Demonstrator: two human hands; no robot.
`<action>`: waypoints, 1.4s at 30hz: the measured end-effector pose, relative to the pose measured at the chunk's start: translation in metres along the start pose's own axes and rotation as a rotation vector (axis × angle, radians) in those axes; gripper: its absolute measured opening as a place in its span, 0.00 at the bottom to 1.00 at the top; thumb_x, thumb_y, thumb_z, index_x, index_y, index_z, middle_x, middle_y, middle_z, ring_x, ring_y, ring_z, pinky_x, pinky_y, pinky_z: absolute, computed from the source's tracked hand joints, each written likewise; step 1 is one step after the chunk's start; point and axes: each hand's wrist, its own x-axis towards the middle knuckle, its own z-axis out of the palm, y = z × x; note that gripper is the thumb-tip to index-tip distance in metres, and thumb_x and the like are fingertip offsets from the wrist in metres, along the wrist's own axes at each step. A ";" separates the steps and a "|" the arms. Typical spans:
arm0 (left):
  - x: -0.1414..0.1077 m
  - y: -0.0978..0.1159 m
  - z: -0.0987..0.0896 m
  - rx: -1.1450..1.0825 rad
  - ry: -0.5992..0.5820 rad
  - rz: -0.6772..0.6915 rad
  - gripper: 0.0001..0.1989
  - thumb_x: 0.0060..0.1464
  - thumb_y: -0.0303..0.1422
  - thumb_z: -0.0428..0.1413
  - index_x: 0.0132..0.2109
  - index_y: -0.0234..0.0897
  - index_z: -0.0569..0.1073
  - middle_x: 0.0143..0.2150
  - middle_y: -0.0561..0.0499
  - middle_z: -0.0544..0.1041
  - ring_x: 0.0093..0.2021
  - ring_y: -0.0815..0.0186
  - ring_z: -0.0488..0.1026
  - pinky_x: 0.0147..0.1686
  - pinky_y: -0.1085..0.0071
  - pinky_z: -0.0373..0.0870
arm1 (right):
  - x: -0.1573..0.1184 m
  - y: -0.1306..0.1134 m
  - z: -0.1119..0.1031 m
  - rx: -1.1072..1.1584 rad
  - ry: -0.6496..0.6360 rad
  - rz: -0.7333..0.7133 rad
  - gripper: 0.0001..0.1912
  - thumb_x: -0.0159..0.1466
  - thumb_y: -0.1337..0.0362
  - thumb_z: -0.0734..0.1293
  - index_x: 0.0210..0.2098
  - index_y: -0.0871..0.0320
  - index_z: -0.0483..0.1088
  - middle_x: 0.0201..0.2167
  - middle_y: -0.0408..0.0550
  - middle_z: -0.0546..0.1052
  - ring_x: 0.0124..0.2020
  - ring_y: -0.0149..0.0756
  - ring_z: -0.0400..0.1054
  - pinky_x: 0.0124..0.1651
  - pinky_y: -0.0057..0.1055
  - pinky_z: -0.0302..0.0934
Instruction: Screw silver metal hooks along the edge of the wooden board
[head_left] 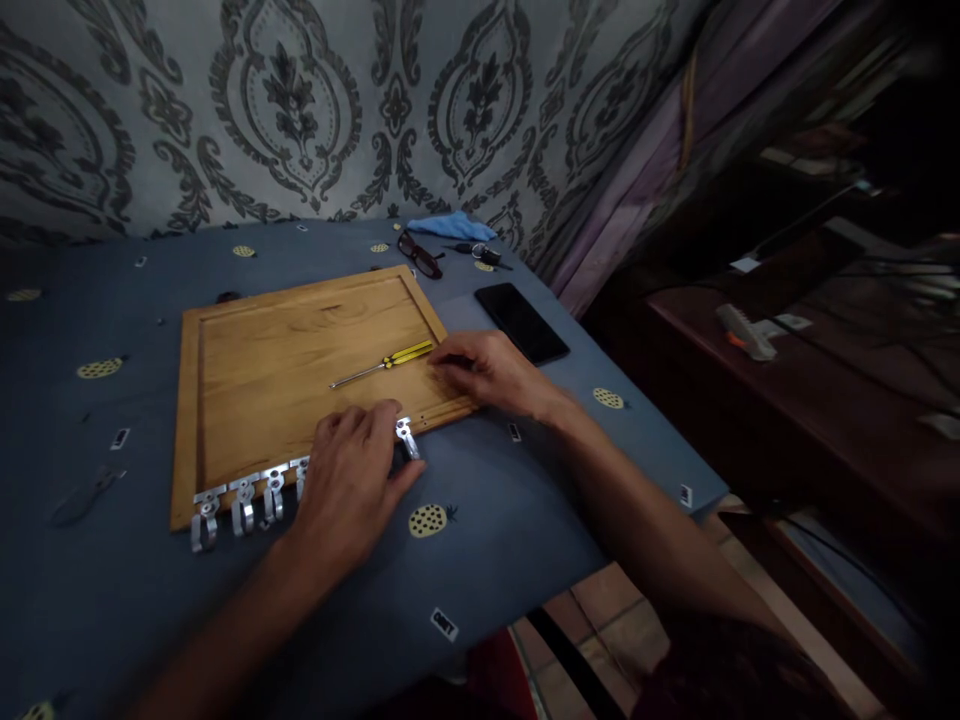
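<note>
On blue tablecloth (112,560), wooden board (285,370) with metal hooks (244,505) along near edge, left hand (352,485) flat over hooks, grasp indeterminable, right hand (487,370) pinching something small beside yellow-handled screwdriver (386,363)

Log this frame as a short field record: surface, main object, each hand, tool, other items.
surface: table under a blue cloth
main object: wooden board lying flat, metal hooks along its near edge
left hand: palm down over the hooks
right hand: fingers at the board's right edge, grasp unclear
tool: yellow-handled screwdriver lying on the board, unheld
other items: black phone, glasses, blue rag
</note>
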 end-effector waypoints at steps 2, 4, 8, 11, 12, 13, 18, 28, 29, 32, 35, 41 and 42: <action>0.000 0.001 -0.001 -0.002 -0.009 -0.009 0.18 0.60 0.34 0.60 0.53 0.38 0.63 0.47 0.44 0.79 0.49 0.51 0.74 0.51 0.54 0.67 | -0.001 -0.001 -0.006 -0.044 0.004 0.035 0.07 0.65 0.71 0.65 0.39 0.61 0.75 0.34 0.48 0.79 0.33 0.32 0.69 0.38 0.27 0.58; 0.000 0.001 -0.001 -0.004 -0.019 -0.018 0.18 0.60 0.33 0.60 0.53 0.38 0.64 0.47 0.44 0.79 0.49 0.51 0.74 0.51 0.53 0.67 | -0.002 -0.001 -0.010 -0.102 -0.018 0.074 0.06 0.64 0.72 0.65 0.37 0.61 0.75 0.32 0.46 0.78 0.31 0.31 0.68 0.37 0.27 0.56; 0.000 0.001 -0.002 -0.009 -0.025 -0.014 0.17 0.60 0.32 0.61 0.53 0.38 0.64 0.48 0.44 0.79 0.49 0.50 0.74 0.51 0.53 0.67 | -0.004 0.001 -0.010 -0.169 -0.089 0.126 0.04 0.64 0.69 0.67 0.35 0.61 0.76 0.32 0.47 0.77 0.32 0.32 0.68 0.36 0.27 0.54; 0.000 0.001 -0.001 -0.012 -0.020 -0.012 0.18 0.60 0.33 0.61 0.53 0.37 0.64 0.48 0.44 0.79 0.49 0.50 0.74 0.50 0.52 0.67 | -0.004 0.000 -0.005 -0.172 -0.107 0.114 0.05 0.64 0.65 0.69 0.35 0.60 0.75 0.33 0.47 0.77 0.32 0.32 0.67 0.36 0.28 0.53; 0.000 0.000 0.000 -0.009 -0.020 -0.012 0.18 0.60 0.33 0.61 0.53 0.37 0.64 0.48 0.44 0.79 0.49 0.50 0.74 0.50 0.52 0.67 | -0.004 -0.001 -0.003 -0.169 -0.105 0.102 0.05 0.65 0.65 0.69 0.36 0.60 0.75 0.33 0.47 0.76 0.32 0.32 0.67 0.36 0.28 0.53; 0.000 0.000 0.000 -0.005 -0.020 -0.010 0.18 0.60 0.33 0.61 0.53 0.37 0.64 0.48 0.44 0.79 0.49 0.49 0.74 0.50 0.52 0.67 | -0.005 -0.002 -0.001 -0.161 -0.103 0.085 0.05 0.65 0.65 0.69 0.37 0.60 0.75 0.33 0.46 0.76 0.32 0.32 0.67 0.36 0.28 0.53; 0.001 0.000 -0.001 0.000 -0.019 0.002 0.17 0.60 0.33 0.61 0.52 0.38 0.65 0.49 0.44 0.79 0.49 0.49 0.74 0.49 0.53 0.67 | -0.005 -0.005 0.004 -0.076 -0.114 -0.026 0.06 0.68 0.68 0.66 0.40 0.60 0.76 0.37 0.48 0.77 0.35 0.32 0.70 0.38 0.27 0.56; 0.001 0.001 -0.001 0.032 -0.014 0.004 0.15 0.59 0.34 0.62 0.49 0.38 0.66 0.47 0.45 0.79 0.48 0.50 0.73 0.48 0.54 0.68 | -0.005 -0.006 0.012 -0.151 -0.146 -0.056 0.09 0.68 0.71 0.63 0.37 0.61 0.76 0.37 0.53 0.78 0.39 0.38 0.71 0.41 0.29 0.58; 0.001 0.001 -0.001 0.033 -0.014 0.004 0.15 0.59 0.34 0.62 0.49 0.38 0.66 0.47 0.45 0.79 0.48 0.49 0.73 0.48 0.54 0.68 | -0.005 -0.007 0.012 -0.161 -0.144 -0.054 0.09 0.68 0.71 0.63 0.37 0.61 0.75 0.38 0.53 0.78 0.39 0.37 0.71 0.41 0.30 0.57; 0.002 0.002 -0.003 0.035 -0.035 -0.011 0.15 0.59 0.34 0.61 0.49 0.38 0.66 0.46 0.44 0.79 0.48 0.49 0.74 0.48 0.53 0.67 | -0.005 -0.007 0.012 -0.183 -0.136 -0.049 0.08 0.67 0.72 0.63 0.36 0.61 0.75 0.37 0.52 0.78 0.37 0.36 0.70 0.39 0.29 0.56; 0.003 0.004 -0.005 0.033 -0.055 -0.030 0.14 0.59 0.34 0.62 0.48 0.38 0.67 0.45 0.44 0.79 0.48 0.49 0.74 0.48 0.54 0.67 | -0.005 -0.010 0.012 -0.128 -0.100 -0.039 0.07 0.65 0.73 0.63 0.35 0.61 0.74 0.33 0.49 0.77 0.34 0.33 0.69 0.37 0.28 0.56; 0.004 0.006 -0.007 0.032 -0.081 -0.040 0.14 0.59 0.35 0.61 0.49 0.37 0.67 0.45 0.44 0.79 0.49 0.48 0.73 0.49 0.53 0.67 | -0.005 -0.022 0.012 0.227 -0.018 0.078 0.05 0.63 0.67 0.65 0.38 0.61 0.73 0.28 0.44 0.74 0.29 0.29 0.66 0.34 0.26 0.58; 0.004 0.005 -0.007 0.031 -0.080 -0.040 0.15 0.59 0.35 0.62 0.49 0.37 0.68 0.45 0.44 0.79 0.49 0.48 0.73 0.49 0.53 0.67 | -0.005 -0.023 0.012 0.242 -0.038 0.097 0.05 0.62 0.67 0.65 0.37 0.61 0.72 0.28 0.43 0.74 0.29 0.29 0.65 0.34 0.26 0.58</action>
